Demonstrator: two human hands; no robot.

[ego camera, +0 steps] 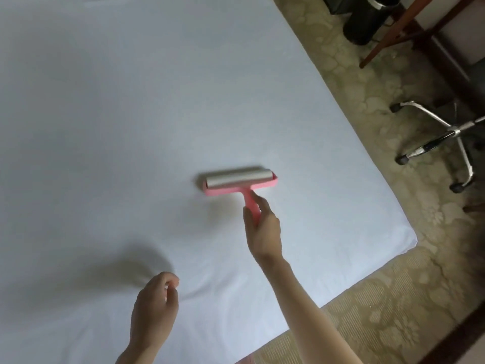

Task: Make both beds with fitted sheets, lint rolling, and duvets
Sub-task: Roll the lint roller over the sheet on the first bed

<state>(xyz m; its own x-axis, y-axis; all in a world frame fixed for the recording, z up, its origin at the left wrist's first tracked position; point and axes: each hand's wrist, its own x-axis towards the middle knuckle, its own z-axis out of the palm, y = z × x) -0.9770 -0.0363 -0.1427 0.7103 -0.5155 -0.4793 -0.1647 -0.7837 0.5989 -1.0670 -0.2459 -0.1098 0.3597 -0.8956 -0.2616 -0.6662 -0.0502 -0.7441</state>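
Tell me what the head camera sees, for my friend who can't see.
The right hand holds a pink lint roller by its handle on a white fitted sheet. The left hand is loosely curled nearby, holding nothing.

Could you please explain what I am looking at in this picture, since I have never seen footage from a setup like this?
There is no machine here. A person wears a wide-angle camera on the head, so the single picture looks forward and down over their own two bare hands. The large pale surface is a bed covered with a white sheet, smooth apart from a few creases near the left hand. A pink lint roller sits on the sheet, and the right hand grips its handle. The left hand is over the sheet with loosely curled fingers, and nothing shows in it. Beside the bed are patterned carpet, the wheeled base of an office chair and a black bin.
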